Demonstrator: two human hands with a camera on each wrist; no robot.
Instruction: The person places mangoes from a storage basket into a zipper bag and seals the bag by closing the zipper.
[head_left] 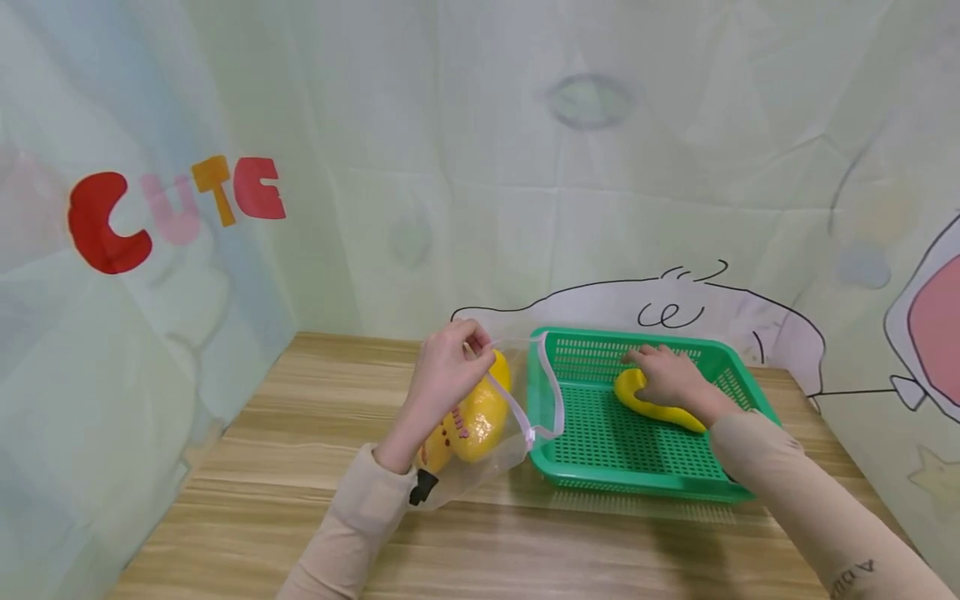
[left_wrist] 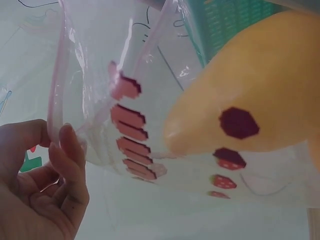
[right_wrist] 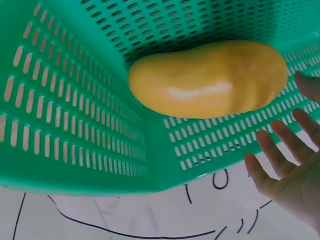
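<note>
My left hand pinches the edge of a clear plastic zip bag between thumb and fingers. Pink strips run along the bag's open mouth, and its film carries pink lettering and small strawberry prints. Inside lies a plump yellow fruit, smooth and tapered in the left wrist view. In the green basket lies a curved yellow, banana-like fruit. Over it reaches my right hand. Its spread fingers stand beside the fruit in the right wrist view, without gripping it.
The basket has slotted side walls and stands on a wood-grain table, right of the bag. A black clip-like piece sits by the left cuff. Behind the table hangs a printed curtain with coloured letters and line drawings.
</note>
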